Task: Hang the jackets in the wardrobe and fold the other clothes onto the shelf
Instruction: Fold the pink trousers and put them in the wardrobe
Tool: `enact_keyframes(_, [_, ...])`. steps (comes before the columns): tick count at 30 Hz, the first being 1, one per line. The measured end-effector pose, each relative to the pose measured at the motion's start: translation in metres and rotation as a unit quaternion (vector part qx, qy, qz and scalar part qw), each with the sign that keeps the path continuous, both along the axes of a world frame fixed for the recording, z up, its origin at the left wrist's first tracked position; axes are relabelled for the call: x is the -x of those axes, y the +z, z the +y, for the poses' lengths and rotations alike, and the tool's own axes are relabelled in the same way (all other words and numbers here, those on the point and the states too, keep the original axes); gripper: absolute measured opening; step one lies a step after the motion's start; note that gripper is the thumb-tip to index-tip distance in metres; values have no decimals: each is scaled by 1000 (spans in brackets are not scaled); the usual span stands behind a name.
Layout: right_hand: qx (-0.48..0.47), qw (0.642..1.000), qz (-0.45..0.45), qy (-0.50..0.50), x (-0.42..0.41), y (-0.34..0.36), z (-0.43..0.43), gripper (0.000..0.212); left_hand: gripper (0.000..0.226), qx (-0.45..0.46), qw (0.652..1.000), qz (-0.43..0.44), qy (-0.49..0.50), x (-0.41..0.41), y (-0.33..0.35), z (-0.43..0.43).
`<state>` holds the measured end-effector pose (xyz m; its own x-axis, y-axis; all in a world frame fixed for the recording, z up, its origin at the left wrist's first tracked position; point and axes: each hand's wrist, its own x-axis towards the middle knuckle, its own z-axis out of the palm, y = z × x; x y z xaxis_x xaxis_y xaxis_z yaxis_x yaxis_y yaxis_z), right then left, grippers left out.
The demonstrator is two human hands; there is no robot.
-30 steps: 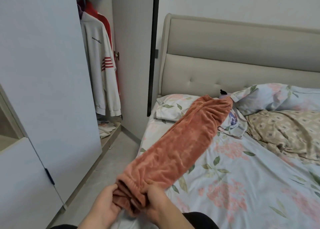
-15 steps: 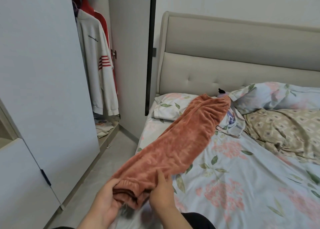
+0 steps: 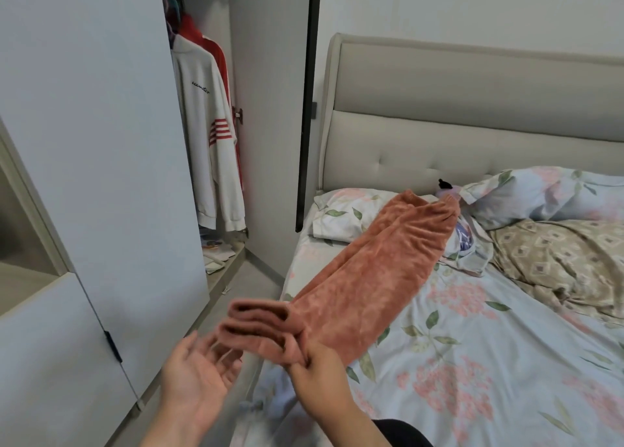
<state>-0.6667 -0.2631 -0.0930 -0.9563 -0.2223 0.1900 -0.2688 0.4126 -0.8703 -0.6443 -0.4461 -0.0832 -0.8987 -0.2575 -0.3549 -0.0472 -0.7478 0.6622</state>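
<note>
The orange fleece trousers (image 3: 371, 278) lie stretched slantwise across the bed (image 3: 472, 362), folded lengthwise into one long strip. Their far end rests at the bed's head, over a floral pillow (image 3: 341, 213) at the bed's left corner and just beside a second floral pillow (image 3: 540, 193) further right. Their near end is lifted off the bed's left edge, with two gathered openings stacked one on the other. The right hand (image 3: 314, 362) grasps this raised end from below, fingers curled and pinching the lower layers of fleece. The left hand (image 3: 196, 375) is off the bed's left side, just beside the raised end. Its palm is up and its fingers are spread and loose, holding nothing. It is motion-blurred, so I cannot tell whether the fingertips brush the cloth. A beige patterned quilt (image 3: 557, 261) lies crumpled on the bed's right half, below the second pillow. A padded headboard (image 3: 472, 115) rises behind the bed's head. The wardrobe (image 3: 101, 142) stands to the left of the bed, across a strip of floor, with one door swung open near the bed's head. Inside it a white jacket (image 3: 206, 142) with red sleeve stripes hangs in front of a red jacket (image 3: 216, 48). Some papers or small items lie on the wardrobe's bottom, too small to make out.
</note>
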Motion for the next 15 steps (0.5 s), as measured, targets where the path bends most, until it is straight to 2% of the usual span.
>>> enact_keyframes(3, [96,993,-61,2,-4,28,6,23,33,101,994,49,-19,4,6,-7])
enact_keyframes(5, [130,988,-79,-2,-2,44,15,17,50,185,977,85,-68,10,13,-5])
enact_keyframes(7, [191,977,-98,7,0,55,23,18,59,259,944,144,-143,14,27,-1])
enact_keyframes(9, [246,963,-105,22,-4,70,27,21,66,320,909,156,-216,18,40,6])
enact_keyframes(10, [275,955,-110,30,-5,78,27,22,68,326,904,147,-235,19,43,9])
enact_keyframes(12, [339,932,-114,55,-9,89,28,30,51,297,912,127,-251,19,51,15])
enact_keyframes(13, [365,921,-114,74,-11,95,28,34,36,261,921,118,-264,19,52,18])
enact_keyframes(15, [418,895,-116,108,-16,106,31,36,30,176,939,119,-271,16,57,21])
